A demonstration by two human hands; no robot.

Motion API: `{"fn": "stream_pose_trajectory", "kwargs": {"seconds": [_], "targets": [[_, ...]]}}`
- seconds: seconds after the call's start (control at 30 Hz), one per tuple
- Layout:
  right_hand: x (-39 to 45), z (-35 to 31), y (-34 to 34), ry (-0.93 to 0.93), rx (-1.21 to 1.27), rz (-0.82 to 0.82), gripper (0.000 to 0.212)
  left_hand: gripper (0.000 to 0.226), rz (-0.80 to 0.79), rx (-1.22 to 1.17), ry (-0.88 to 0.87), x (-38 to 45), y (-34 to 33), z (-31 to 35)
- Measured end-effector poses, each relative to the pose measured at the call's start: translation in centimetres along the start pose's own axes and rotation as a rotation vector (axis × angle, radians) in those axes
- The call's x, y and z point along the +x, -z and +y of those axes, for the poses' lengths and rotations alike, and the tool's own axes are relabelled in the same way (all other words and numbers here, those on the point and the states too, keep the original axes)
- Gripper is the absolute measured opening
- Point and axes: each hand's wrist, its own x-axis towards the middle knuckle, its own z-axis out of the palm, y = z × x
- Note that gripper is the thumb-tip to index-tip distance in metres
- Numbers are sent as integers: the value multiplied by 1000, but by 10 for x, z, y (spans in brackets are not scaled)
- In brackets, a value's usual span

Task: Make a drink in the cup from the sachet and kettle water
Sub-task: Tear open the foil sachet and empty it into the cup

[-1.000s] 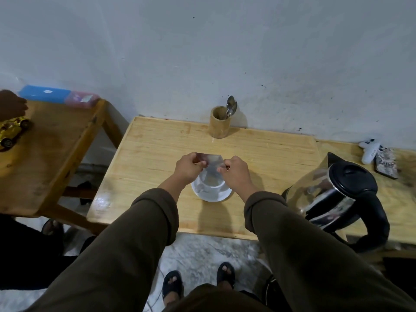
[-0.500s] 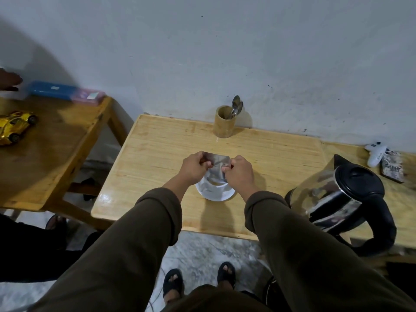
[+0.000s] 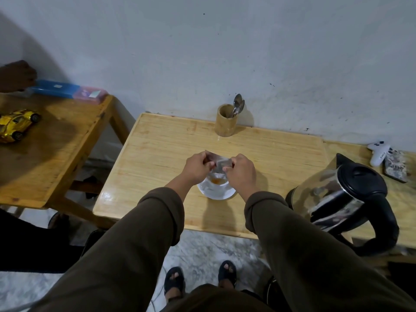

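Since a second ago we have tipped the sachet (image 3: 219,162) over the cup (image 3: 216,186), and orange-brown powder now lies in it where the cup showed white before. Our left hand (image 3: 195,168) and right hand (image 3: 241,173) each pinch an end of the sachet with curled fingers, just above the cup's rim. Right of our right fingers, well apart, stands the kettle (image 3: 344,194) on the table (image 3: 157,158); beyond our fingertips, a wooden holder (image 3: 226,120) with spoons.

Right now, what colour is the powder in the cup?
Orange-brown, a small heap in the white cup, seen in the head view.
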Motion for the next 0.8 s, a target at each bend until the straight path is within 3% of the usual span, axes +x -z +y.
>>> {"fn": "stream_pose_trajectory", "kwargs": {"seconds": [0.17,0.27,0.37,0.63,0.8], "targets": [[-6,-6,10,-33,-4,-5,22,26,2,14,-2,-1,0,2],[-7,-7,10,-42,4,-20,13,26,-7,5,3,-1,0,3],[-6,-8,11,-56,-3,-21,23,27,-13,2,2,0,0,4],[-9,-11,15,-25,-39,-43,18,27,-20,-4,3,0,1,4],[-12,-13,18,-8,-59,-35,33,24,-10,-65,2,1,1,0]]}}
